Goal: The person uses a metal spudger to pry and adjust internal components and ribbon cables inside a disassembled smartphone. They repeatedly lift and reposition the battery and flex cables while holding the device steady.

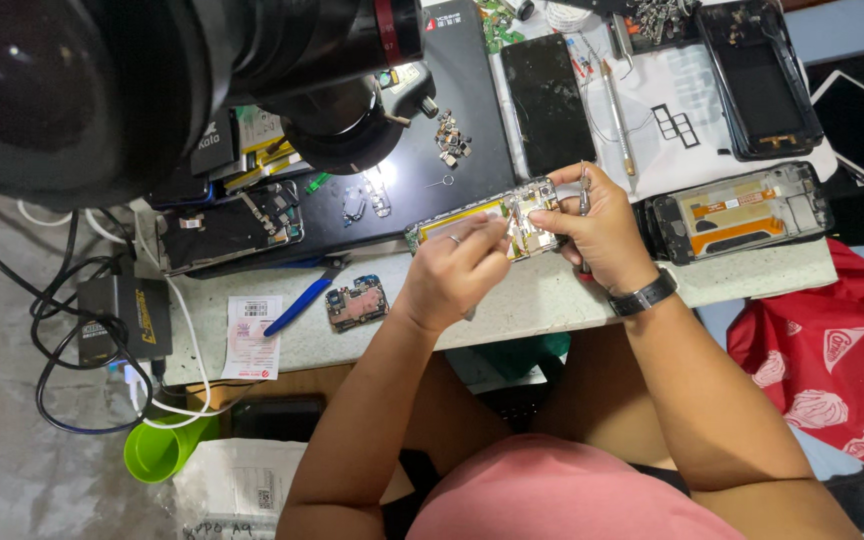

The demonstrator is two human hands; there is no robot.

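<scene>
Where the two hands meet above the front edge of the worktop [552,300], an opened phone [482,222] with its back removed is held between them, tilted, its long axis running left to right. The left hand [452,275] is curled around the phone's near edge at its middle, the fingers [487,245] clenched against the frame; a ring shows on one of them. The right hand [602,225] closes on the phone's right end, its fingers pinching that end from above and below, and a slim metal tool [584,195] stands upright between them; whether it is tweezers or a driver cannot be told. The phone's exposed board lies directly between the fingertips of both hands. A black wristwatch [642,295] sits on the right wrist. On the worktop, a second opened phone [742,212] lies just right of the right hand, a black screen panel [547,100] lies beyond the hands, and a loose circuit board [356,303] and a blue-handled tool [302,303] lie to the left.
</scene>
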